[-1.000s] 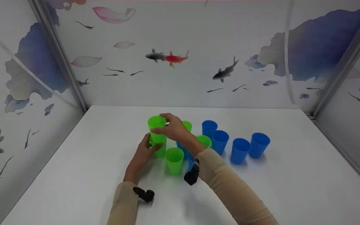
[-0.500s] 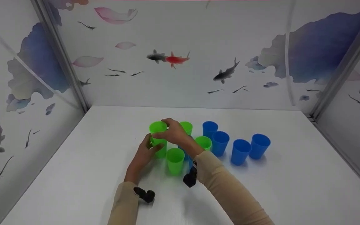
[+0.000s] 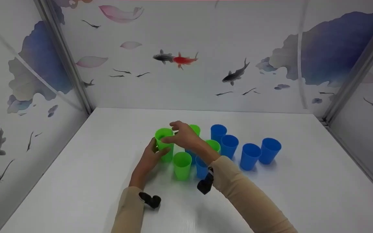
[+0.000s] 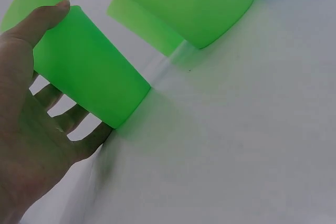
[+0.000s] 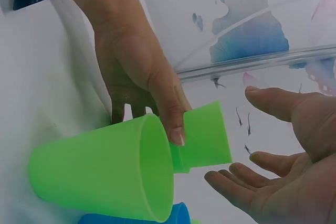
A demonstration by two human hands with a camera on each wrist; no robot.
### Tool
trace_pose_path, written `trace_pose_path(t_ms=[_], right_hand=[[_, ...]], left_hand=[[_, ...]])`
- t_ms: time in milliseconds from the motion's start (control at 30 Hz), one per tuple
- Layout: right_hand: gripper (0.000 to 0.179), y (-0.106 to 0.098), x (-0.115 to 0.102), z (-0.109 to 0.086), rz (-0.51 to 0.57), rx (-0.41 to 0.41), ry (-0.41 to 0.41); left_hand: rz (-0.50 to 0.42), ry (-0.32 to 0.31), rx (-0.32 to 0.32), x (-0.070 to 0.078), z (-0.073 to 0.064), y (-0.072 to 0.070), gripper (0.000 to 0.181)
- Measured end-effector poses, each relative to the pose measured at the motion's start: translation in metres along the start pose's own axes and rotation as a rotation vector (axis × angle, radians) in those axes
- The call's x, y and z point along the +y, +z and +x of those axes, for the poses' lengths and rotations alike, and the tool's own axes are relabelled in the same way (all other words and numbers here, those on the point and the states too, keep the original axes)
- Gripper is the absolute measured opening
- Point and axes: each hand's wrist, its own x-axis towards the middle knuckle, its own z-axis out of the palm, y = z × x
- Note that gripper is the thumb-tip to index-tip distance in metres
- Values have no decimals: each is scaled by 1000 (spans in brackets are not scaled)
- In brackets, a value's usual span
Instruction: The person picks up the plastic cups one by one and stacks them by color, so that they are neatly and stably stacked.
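Observation:
My left hand (image 3: 146, 161) grips a pair of nested green cups (image 3: 164, 146) standing on the table, thumb on the near side and fingers round the far side. In the right wrist view the upper cup (image 5: 206, 135) sticks out of the lower one. Close by their rim, my right hand (image 3: 186, 136) is spread with nothing in it; the right wrist view shows its fingers (image 5: 231, 187) apart from the cup. Just right of the stack stands a single green cup (image 3: 182, 168).
Further green cups stand behind, at the back (image 3: 195, 130) and partly under my right arm. A blue cup (image 3: 202, 169) sits beside the near green one. Several blue cups (image 3: 229, 147) are spread to the right on the white table (image 3: 303, 187). Printed walls enclose the table.
The upper green cup has sunk down into the lower one. My right hand has let go of it and drawn slightly right. My left hand keeps its hold.

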Motion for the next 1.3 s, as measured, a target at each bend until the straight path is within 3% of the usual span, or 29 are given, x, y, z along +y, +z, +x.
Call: trace_pose_path(t_ms=[333, 667, 933, 1300], right_hand=[[66, -28, -2, -37, 18, 0, -70], [64, -40, 12, -67, 106, 70, -103], [61, -43, 36, -76, 166, 122, -99], [58, -70, 62, -85, 217, 233, -113]], left_hand=[[2, -3, 7, 2, 0, 0, 84], [8, 6, 9, 3, -1, 0, 84], [-19, 15, 10, 0, -1, 2, 83], [-5, -4, 17, -1, -1, 2, 88]])
